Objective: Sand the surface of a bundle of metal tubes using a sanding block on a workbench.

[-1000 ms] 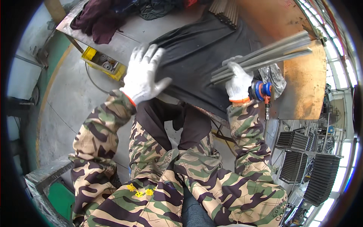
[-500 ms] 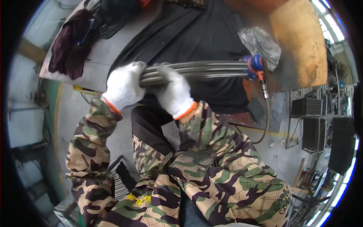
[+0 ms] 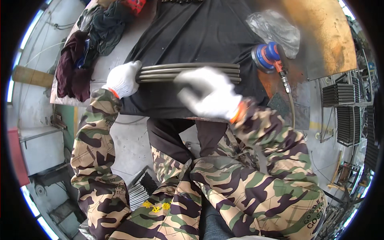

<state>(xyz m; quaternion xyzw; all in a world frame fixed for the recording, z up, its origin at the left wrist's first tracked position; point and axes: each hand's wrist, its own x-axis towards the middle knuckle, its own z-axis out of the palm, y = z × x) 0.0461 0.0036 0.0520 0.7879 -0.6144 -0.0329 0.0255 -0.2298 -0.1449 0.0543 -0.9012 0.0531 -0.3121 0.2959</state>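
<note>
Several slim grey metal rods (image 3: 160,74) lie side by side across the black cloth (image 3: 192,40), nearly level from left to right. My left hand (image 3: 122,81), in a white glove with an orange cuff, is closed round their left ends. My right hand (image 3: 212,94), gloved alike with grey fingertips, is over the right half of the rods and their near side. Motion smears its fingers, so I cannot tell whether it touches the rods. Right of the rods' free ends, apart from them, rests a blue and red air sander (image 3: 267,57).
A hose (image 3: 293,108) runs from the sander past the table's near edge. A crumpled clear plastic bag (image 3: 276,32) lies behind the sander. Dark rags (image 3: 74,72) are heaped at left. Racks of dark bars (image 3: 338,94) stand at right, and more rods (image 3: 142,192) sit low beside my legs.
The rods have shifted left, and their right ends no longer overlap the sander. My right hand has moved from near my left hand rightward along the rods. The view has shifted slightly.
</note>
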